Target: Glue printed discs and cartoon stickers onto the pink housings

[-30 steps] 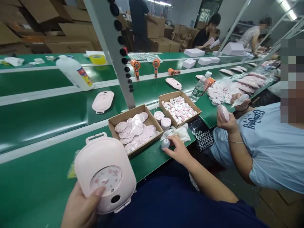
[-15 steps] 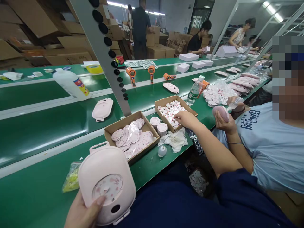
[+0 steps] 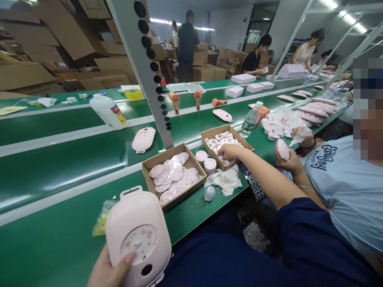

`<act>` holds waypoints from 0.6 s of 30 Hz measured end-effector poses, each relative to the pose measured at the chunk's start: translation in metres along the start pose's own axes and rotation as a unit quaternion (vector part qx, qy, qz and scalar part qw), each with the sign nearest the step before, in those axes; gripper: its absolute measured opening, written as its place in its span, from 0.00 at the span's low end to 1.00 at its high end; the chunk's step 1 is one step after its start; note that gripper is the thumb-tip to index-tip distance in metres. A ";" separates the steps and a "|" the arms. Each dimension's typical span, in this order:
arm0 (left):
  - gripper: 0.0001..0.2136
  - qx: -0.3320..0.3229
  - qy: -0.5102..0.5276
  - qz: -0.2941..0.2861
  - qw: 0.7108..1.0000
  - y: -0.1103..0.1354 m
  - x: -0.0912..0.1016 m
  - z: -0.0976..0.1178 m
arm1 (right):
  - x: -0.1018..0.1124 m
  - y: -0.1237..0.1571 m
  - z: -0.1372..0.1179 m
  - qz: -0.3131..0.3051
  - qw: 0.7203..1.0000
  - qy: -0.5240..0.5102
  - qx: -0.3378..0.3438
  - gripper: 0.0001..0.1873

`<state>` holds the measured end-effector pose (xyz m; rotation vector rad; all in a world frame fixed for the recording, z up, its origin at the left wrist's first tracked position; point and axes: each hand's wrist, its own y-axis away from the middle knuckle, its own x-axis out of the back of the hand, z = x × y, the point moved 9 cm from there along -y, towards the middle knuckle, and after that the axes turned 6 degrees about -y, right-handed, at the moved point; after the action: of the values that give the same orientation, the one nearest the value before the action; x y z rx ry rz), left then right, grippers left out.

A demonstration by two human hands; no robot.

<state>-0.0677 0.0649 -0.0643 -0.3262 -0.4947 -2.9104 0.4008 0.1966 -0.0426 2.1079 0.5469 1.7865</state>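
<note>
Lid, rounded pink plastic [image 3: 136,219]: held in left hand [image 3: 115,268]
Pieces, small pink-white [image 3: 225,139]: under right hand [image 3: 231,151], cannot tell grip
Picking: likely; needs light pinch

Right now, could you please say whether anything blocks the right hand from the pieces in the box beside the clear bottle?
Nothing visible does: the right hand reaches over the box's rim, down at the patterned pieces.
</note>
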 end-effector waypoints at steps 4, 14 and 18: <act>0.22 -0.014 -0.008 -0.036 0.999 -0.001 -0.012 0.000 | 0.003 0.004 -0.011 0.001 0.999 0.041 0.007 0.18; 0.31 -0.023 0.046 -0.104 0.993 0.004 -0.022 0.004 | 0.014 0.002 -0.020 0.038 0.998 0.051 0.016 0.17; 0.31 -0.029 0.054 -0.121 0.991 0.009 -0.022 0.004 | 0.050 0.031 -0.020 0.179 0.983 -0.015 0.034 0.17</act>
<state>-0.0440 0.0614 -0.0630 -0.1222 -0.4620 -3.1610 0.3904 0.1936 0.0187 2.3976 0.2334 1.9397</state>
